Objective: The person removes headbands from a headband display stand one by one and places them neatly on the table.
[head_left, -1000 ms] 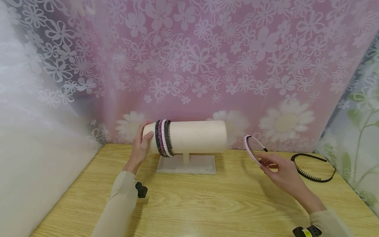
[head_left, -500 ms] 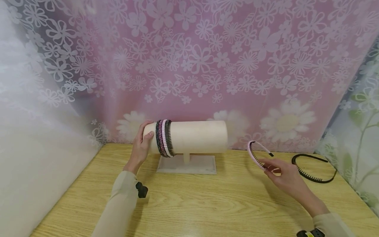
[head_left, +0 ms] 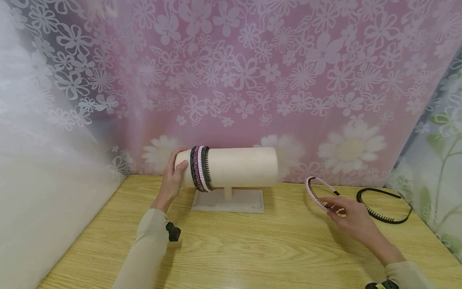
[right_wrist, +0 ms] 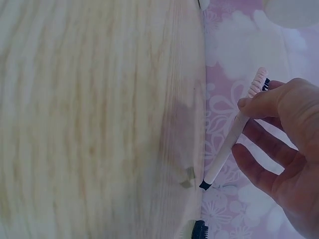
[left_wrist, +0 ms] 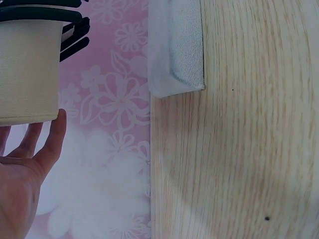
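Observation:
My right hand (head_left: pixel 355 220) pinches a pink headband (head_left: pixel 313 195) with dark comb teeth inside, holding it above the table. In the right wrist view, thumb and fingers close on one arm of that headband (right_wrist: pixel 230 139), whose black tip points away. My left hand (head_left: pixel 171 182) grips the left end of a cream cylindrical headband display stand (head_left: pixel 242 166), thumb in front and fingers over the top. Several headbands (head_left: pixel 200 168), dark glittery, purple and pale pink, sit side by side around the cylinder near that hand. Their dark ends (left_wrist: pixel 40 14) show in the left wrist view.
A black toothed headband (head_left: pixel 384 216) lies on the wooden table (head_left: pixel 231 249) at the right, behind my right hand. The stand's flat pale base (head_left: pixel 245 200) rests near the table's back edge. Flowered pink curtain (head_left: pixel 231 80) hangs behind, with pale sheets at both sides.
My right hand has moved a little to the right and lower with the pink headband, away from the stand. The left hand keeps its grip on the stand.

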Demonstrator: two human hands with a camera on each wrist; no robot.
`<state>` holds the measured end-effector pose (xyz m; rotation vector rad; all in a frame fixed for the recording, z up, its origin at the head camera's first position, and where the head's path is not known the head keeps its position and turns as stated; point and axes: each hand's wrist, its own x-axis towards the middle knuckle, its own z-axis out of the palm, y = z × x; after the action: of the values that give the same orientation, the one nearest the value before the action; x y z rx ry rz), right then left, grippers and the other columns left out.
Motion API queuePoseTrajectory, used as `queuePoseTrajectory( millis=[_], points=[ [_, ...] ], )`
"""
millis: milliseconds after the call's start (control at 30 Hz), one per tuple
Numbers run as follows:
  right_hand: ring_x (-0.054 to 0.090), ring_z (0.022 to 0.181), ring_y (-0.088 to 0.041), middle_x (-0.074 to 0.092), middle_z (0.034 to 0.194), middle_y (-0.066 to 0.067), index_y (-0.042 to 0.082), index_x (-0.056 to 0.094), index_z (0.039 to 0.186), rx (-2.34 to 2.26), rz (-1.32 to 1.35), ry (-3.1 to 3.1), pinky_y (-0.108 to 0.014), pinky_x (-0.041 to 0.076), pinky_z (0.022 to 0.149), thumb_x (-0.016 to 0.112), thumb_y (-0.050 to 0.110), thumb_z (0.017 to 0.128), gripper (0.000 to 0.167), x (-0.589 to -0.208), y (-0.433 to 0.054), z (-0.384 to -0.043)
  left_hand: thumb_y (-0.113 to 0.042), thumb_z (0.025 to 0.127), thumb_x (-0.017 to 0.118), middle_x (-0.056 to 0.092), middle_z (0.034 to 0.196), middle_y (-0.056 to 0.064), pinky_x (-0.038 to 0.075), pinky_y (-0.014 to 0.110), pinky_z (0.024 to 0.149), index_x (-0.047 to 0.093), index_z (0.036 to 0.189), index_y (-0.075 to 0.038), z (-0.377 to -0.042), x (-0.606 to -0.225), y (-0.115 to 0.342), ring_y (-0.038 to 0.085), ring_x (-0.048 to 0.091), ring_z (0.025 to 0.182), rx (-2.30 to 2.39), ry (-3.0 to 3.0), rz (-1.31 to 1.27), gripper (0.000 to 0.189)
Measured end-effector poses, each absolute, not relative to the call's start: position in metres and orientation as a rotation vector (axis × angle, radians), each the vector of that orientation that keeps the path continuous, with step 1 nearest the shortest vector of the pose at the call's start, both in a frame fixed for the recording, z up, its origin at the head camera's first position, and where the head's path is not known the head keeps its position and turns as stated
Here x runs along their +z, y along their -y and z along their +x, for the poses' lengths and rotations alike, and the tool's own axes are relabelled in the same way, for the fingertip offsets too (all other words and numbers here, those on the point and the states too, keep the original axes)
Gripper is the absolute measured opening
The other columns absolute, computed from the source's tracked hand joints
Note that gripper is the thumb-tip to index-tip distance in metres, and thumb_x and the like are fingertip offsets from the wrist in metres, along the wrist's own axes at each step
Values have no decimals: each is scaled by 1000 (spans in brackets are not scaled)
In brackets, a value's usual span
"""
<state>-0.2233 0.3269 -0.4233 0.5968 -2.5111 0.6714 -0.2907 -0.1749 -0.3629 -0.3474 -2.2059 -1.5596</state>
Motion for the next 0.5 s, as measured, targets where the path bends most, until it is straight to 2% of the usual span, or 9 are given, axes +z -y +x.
queuePoseTrajectory(
  millis=[300, 500],
  points=[
    [68, 74, -11, 74, 90, -3, 4, 76, 115, 646, 548, 2541, -26, 58, 62, 81, -9, 76, 42, -425, -331, -223, -23, 103, 48, 53, 146, 19, 54, 38, 66, 47, 149, -13, -291, -364, 175, 28, 60, 90, -1562, 2192, -357, 47],
    [67, 75, -10, 76, 96, -6, 6, 76, 118, 636, 506, 2607, -27, 58, 64, 80, -6, 78, 41, -425, -332, -224, -24, 103, 47, 54, 142, 21, 54, 37, 64, 47, 149, -14, -290, -363, 175, 26, 60, 86, -1556, 2200, -355, 47]
  ],
)
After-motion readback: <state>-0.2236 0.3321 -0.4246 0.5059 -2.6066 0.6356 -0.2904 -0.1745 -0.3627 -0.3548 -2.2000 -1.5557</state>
